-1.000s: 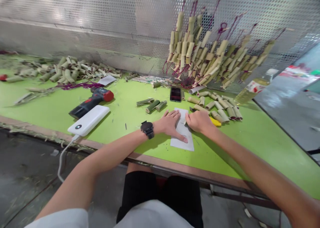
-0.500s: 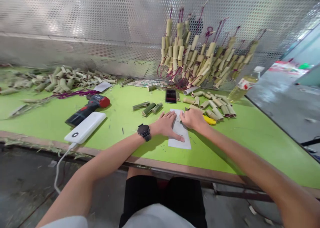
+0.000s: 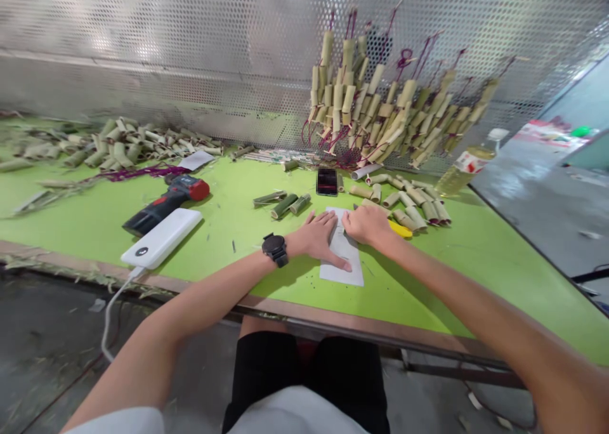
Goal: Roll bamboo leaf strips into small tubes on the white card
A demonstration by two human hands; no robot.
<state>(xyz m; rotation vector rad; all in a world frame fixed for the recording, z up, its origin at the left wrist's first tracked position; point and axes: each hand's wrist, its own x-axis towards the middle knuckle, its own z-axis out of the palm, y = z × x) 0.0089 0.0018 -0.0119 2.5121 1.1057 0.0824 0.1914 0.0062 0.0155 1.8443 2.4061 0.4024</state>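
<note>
A white sheet of paper [image 3: 349,275] lies lengthwise on the green tabletop in front of me. My left hand [image 3: 318,236] presses flat on it, fingers spread and thumb stretched toward the near end. On the paper's right edge rests my right hand [image 3: 365,224], its fingers curled closed; whatever they hold is hidden. A small dark tip shows just above its knuckles. Beside the right wrist a yellow object [image 3: 400,229] pokes out, partly covered, and I cannot tell whether it belongs to something in the hand.
Beyond the hands are short bamboo tubes [image 3: 285,205] and a phone [image 3: 327,182]. A cordless drill [image 3: 166,202] and a white power bank [image 3: 164,238] lie left. Strung bamboo pieces [image 3: 380,107] lean on the perforated metal wall. An oil bottle [image 3: 464,167] stands right.
The camera view has shifted slightly. Both hands keep nearly the same place and pose on the paper.
</note>
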